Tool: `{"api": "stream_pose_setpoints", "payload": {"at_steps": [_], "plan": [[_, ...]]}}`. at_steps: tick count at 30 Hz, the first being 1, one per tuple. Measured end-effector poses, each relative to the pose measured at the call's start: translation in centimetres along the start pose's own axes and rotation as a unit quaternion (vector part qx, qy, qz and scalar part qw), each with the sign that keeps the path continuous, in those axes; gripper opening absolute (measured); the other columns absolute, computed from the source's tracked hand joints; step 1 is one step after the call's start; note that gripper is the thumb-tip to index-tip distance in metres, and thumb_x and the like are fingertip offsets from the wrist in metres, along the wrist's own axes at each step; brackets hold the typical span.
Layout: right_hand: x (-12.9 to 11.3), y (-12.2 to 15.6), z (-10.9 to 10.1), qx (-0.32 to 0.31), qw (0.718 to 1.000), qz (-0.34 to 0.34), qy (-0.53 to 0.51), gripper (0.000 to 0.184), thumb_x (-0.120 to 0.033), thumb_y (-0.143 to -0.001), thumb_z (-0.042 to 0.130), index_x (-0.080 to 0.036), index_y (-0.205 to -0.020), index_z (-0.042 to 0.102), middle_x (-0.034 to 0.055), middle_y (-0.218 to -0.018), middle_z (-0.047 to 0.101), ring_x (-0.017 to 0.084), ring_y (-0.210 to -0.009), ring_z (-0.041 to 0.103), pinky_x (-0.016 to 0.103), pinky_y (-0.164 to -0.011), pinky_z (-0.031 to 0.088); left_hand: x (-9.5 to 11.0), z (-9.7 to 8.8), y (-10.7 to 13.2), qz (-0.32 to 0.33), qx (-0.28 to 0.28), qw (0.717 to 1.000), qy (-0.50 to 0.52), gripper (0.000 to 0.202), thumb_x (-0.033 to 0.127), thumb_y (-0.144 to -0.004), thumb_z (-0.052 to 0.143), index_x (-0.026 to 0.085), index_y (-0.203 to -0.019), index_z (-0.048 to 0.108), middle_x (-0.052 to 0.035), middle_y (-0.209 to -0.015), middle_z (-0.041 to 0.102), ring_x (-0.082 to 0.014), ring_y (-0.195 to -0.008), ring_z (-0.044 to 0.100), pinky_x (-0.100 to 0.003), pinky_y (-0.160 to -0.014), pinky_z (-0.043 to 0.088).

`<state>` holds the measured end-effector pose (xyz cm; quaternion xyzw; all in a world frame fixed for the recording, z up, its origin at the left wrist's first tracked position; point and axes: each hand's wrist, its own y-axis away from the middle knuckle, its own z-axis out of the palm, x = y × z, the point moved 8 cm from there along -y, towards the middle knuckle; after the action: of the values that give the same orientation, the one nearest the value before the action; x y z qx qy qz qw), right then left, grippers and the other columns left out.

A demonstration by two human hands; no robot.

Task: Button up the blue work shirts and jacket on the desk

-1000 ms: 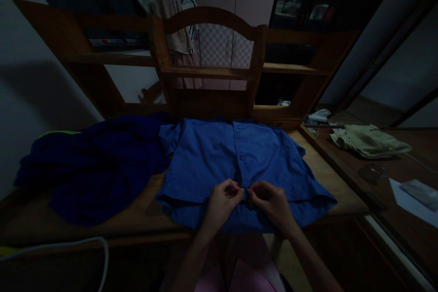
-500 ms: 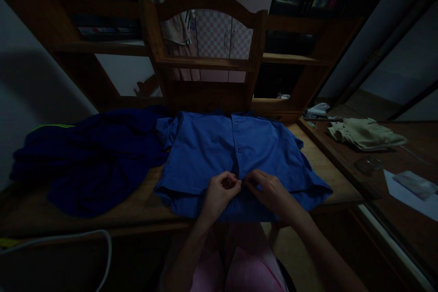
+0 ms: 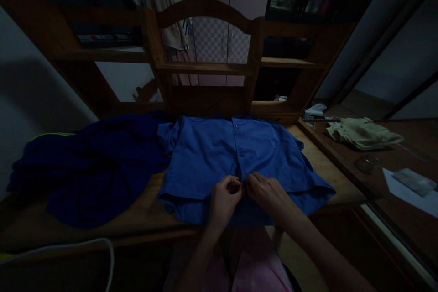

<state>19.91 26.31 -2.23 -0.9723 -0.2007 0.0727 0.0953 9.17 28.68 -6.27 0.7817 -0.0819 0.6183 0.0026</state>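
Note:
A blue short-sleeved shirt [image 3: 208,150] lies spread on the wooden desk [image 3: 153,207], its buttoned front facing up and its hem towards me. Two buttons show along the placket, above my hands. My left hand [image 3: 226,196] pinches the front edge of the shirt near the hem, thumb and forefinger forming a ring. Close against it, my right hand [image 3: 265,189] has its fingers curled down onto the other side of the placket. Whatever button or hole lies between the fingertips is hidden.
A dark blue garment [image 3: 106,164] is heaped to the left. Wooden shelving [image 3: 205,67] rises behind the shirt. On the brown surface at right are a folded pale cloth [image 3: 364,133], a glass [image 3: 368,163] and white paper [image 3: 410,191]. A white cable [image 3: 68,246] curves at lower left.
My right fingers have curled in tighter over the placket, and the hands are slightly closer together. The view has shifted a little; the shirt stays in place.

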Motion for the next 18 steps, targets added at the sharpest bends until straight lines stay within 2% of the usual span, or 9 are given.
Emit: {"api": "stream_pose_setpoints", "payload": {"at_steps": [3, 6, 13, 18], "plan": [[-0.5, 0.0, -0.3, 0.003, 0.999, -0.034, 0.021, 0.012, -0.005, -0.085, 0.052, -0.017, -0.083, 0.054, 0.0033, -0.078, 0.059, 0.015, -0.059, 0.056, 0.028, -0.047, 0.023, 0.1, 0.0, 0.0, 0.010, -0.005, 1.000, -0.004, 0.004, 0.019, -0.073, 0.060, 0.015, -0.070, 0.059, -0.0035, -0.084, 0.066, -0.0152, -0.076, 0.065, -0.024, -0.070, 0.050], [-0.4, 0.2, -0.8, 0.020, 0.999, -0.050, -0.001, 0.010, -0.010, -0.089, 0.051, -0.018, -0.085, 0.054, 0.0019, -0.079, 0.059, 0.015, -0.062, 0.056, 0.027, -0.049, 0.023, -0.1, -0.2, 0.0, -0.002, 0.001, 1.000, 0.030, 0.007, 0.022, -0.074, 0.061, 0.015, -0.072, 0.059, -0.0033, -0.082, 0.065, -0.0152, -0.076, 0.065, -0.025, -0.071, 0.050], [1.0, 1.0, -0.9, 0.088, 0.989, -0.013, -0.117, 0.008, -0.015, -0.089, 0.051, -0.017, -0.090, 0.059, 0.0017, -0.083, 0.062, 0.013, -0.073, 0.059, 0.022, -0.060, 0.036, -0.3, -0.1, -0.2, -0.030, -0.001, 0.995, 0.096, 0.014, 0.027, -0.075, 0.064, 0.015, -0.077, 0.058, -0.0007, -0.075, 0.062, -0.0134, -0.075, 0.063, -0.022, -0.071, 0.049], [1.8, 1.2, 0.4, 0.116, 0.975, 0.016, -0.189, 0.007, -0.017, -0.088, 0.053, -0.018, -0.089, 0.060, 0.0021, -0.084, 0.062, 0.013, -0.072, 0.059, 0.021, -0.065, 0.041, -0.4, -0.2, -0.1, -0.013, 0.017, 0.999, 0.045, 0.012, 0.025, -0.077, 0.061, 0.016, -0.075, 0.055, -0.0016, -0.078, 0.063, -0.0140, -0.075, 0.063, -0.023, -0.071, 0.049]]}}
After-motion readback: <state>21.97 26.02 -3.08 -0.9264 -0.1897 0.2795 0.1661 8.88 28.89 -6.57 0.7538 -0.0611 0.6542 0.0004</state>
